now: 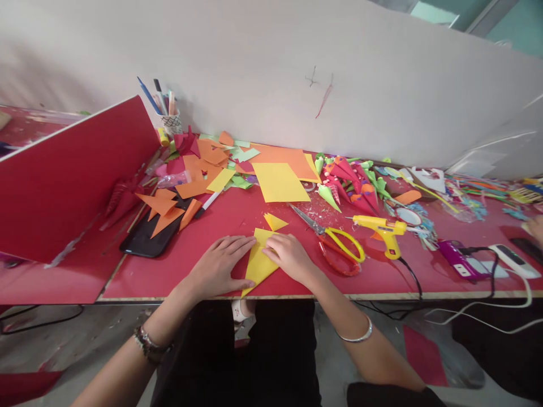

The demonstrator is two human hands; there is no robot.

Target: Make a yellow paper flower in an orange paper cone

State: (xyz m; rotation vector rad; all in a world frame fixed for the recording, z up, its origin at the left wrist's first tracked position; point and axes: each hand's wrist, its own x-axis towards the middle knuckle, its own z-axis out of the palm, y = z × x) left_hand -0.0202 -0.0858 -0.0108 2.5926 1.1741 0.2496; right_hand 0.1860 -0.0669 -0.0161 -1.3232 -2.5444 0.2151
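A folded piece of yellow paper (259, 264) lies at the table's front edge, tapering to a point toward me. My left hand (223, 263) rests flat along its left side with the fingers stretched out, fingertips and thumb touching the paper. On the upper right edge, my right hand (291, 255) has its fingers bent and closed on the paper; the fingertips are partly hidden. Just beyond is a small folded yellow piece (275, 221). Scissors (328, 237) with yellow and red handles lie to the right, blades slightly apart. A yellow sheet (281, 182) lies farther back.
Right of the scissors sits a yellow glue gun (384, 230), near a purple power strip (460, 261). Colourful paper cones (350, 183) are heaped behind. Left are a black phone (146, 237) under orange scraps, a pen cup (171, 123) and a red board (80, 181). Another person's hand (537, 229) shows far right.
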